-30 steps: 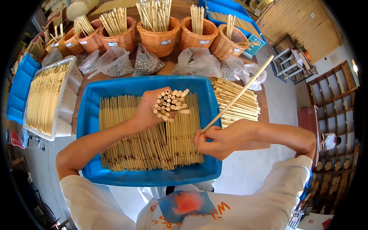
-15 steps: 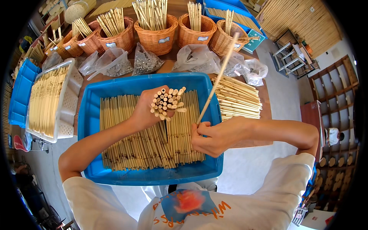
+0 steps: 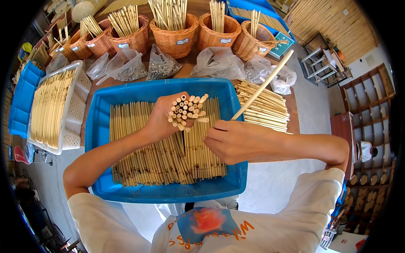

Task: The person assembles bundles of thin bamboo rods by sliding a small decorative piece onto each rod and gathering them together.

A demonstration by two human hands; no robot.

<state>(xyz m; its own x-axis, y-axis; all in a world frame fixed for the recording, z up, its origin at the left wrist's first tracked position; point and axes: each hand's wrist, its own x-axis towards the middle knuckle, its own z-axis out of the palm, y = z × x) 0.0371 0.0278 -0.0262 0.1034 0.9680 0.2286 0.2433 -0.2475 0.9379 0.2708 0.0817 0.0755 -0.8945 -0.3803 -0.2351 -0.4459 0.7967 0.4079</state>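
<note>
My left hand [image 3: 162, 117] is closed round a bundle of thin bamboo sticks [image 3: 188, 111], whose cut ends face up. Just right of it, my right hand [image 3: 230, 141] grips a single bamboo stick [image 3: 263, 86] that slants up and to the right. Its lower end is hidden in the fingers. Both hands are above a blue plastic tub [image 3: 168, 195]. Inside the tub, bamboo sticks [image 3: 145, 162] lie side by side in two stacks.
More sticks lie in a pile [image 3: 263, 107] right of the tub. Wicker baskets [image 3: 175, 40] of sticks line the back, with clear bags [image 3: 162, 63] of small metallic-looking pieces before them. A white crate [image 3: 76, 114] of sticks stands left, beside another blue tub [image 3: 23, 101].
My right hand has turned over, its back now facing up, and the single stick has swung further right and leans lower. The left hand with its bundle has barely shifted.
</note>
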